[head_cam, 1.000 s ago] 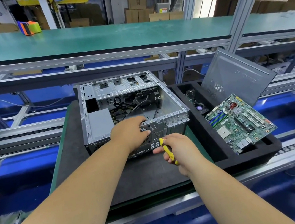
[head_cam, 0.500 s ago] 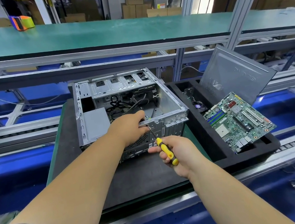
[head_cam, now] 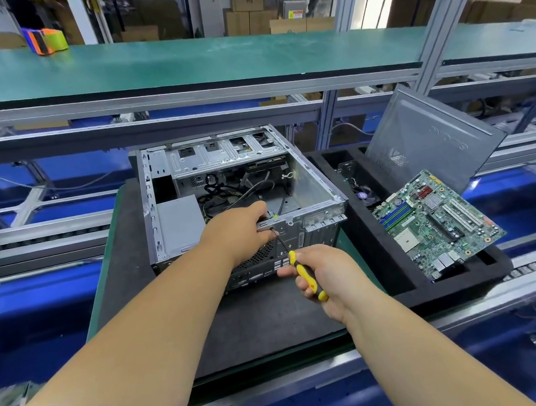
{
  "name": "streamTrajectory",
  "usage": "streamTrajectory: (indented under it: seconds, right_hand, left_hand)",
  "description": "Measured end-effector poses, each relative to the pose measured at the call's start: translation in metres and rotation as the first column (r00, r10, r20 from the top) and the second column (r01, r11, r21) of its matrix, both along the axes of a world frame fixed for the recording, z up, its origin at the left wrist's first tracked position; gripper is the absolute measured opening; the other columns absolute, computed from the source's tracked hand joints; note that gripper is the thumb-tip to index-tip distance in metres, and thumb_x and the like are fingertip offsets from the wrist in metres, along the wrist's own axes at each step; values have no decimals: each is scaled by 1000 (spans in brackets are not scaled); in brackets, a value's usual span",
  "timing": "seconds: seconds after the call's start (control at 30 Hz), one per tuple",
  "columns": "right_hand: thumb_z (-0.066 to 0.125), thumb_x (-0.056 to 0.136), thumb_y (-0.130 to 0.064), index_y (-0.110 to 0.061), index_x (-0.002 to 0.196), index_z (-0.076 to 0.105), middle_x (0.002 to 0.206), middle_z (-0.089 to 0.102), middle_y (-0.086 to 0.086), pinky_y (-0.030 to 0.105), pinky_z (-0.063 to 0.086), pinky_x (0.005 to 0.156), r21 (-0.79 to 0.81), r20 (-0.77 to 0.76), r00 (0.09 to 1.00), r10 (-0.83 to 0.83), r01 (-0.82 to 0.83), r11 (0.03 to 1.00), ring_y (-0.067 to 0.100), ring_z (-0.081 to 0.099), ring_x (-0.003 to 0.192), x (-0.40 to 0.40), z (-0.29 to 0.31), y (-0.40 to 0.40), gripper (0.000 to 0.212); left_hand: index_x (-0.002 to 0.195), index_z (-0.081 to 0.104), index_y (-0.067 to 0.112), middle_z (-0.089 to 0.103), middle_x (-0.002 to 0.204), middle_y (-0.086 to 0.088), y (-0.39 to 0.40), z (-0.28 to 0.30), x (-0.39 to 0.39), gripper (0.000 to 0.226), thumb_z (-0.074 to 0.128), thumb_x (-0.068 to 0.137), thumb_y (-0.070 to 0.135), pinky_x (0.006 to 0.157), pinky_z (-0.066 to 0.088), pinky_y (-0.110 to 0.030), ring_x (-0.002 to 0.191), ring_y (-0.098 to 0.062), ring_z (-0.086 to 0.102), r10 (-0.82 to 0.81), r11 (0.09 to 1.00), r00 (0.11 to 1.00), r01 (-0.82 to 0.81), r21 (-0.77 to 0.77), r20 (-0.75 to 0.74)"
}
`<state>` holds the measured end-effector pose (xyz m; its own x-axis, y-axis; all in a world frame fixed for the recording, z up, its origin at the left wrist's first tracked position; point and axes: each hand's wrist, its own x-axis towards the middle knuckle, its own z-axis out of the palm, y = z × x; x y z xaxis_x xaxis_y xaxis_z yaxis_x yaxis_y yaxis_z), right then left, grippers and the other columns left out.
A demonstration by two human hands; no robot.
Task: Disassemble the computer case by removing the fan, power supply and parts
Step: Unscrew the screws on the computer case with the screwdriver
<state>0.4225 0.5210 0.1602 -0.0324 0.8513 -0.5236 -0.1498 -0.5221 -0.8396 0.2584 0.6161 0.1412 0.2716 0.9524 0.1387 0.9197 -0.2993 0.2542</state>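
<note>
Since a second ago the left hand has shifted from inside the chassis onto its near rim, and the right hand has drawn the tool back slightly toward six o'clock.

That left hand now grips the near top edge of the open silver sheet-metal computer case, thumb over the rim and fingers curled down the rear panel. The right hand is wrapped round the handle of a yellow-and-black screwdriver, fingers clamped on it, with the dark shaft slanting toward eleven o'clock so that its tip meets the rear panel just beside the left fingertips. Whether the tip sits in a screw head cannot be told.

The case lies on its side at the centre of a dark grey foam work mat. Inside it, a plain grey boxy power supply fills the corner at nine o'clock, and a tangle of black cables lies at the middle.

At three o'clock from the case sits a black foam tray. A green motherboard lies tilted across it, and a dark grey metal side panel leans upright at its far end, toward one o'clock. A long green-topped bench crosses at twelve o'clock.
</note>
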Motion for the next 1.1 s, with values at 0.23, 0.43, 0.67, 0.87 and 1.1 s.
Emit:
streamTrajectory:
  seconds: [0.23,0.43,0.67,0.87,1.1]
  right_hand:
    - [45,101,-25,0,99,60,74,69,12,18,31,33,-220,-386,920,-63,-26,975,9,41,40,7,3,1,29]
    - [44,103,-22,-5,96,65,60,62,3,18,27,32,-204,-250,968,-18,-34,978,9,37,37,-1,-2,4,28]
    - [49,100,-26,-19,90,52,69,60,-5,26,28,47,161,820,568,63,-335,929,15,47,57,-2,-2,2,13]
    - [47,101,-33,-15,96,53,81,65,0,28,34,52,145,824,557,101,-380,914,20,52,68,-4,-5,5,19]
    - [47,103,-23,5,95,63,75,70,17,18,42,42,-174,-240,963,120,-164,971,10,47,46,13,-2,5,33]
  left_hand:
    - [102,44,32,45,73,13,-2,0,2,31,57,88,56,53,30,-28,74,-19,48,19,1000,1000,-19,15,-3]
    - [100,42,32,50,76,10,-3,1,1,31,57,88,56,54,32,-30,74,-21,50,17,1000,1000,-17,4,2]
    - [97,41,33,49,75,11,-3,1,2,30,58,87,56,55,32,-30,73,-21,49,8,1000,1000,-8,13,3]
    - [100,43,33,50,77,10,-3,2,1,30,58,87,56,54,32,-30,74,-21,48,12,1000,1000,-12,19,3]
    - [105,43,32,45,69,13,-4,0,2,32,56,89,55,50,28,-29,71,-19,47,12,999,1000,-12,36,-3]
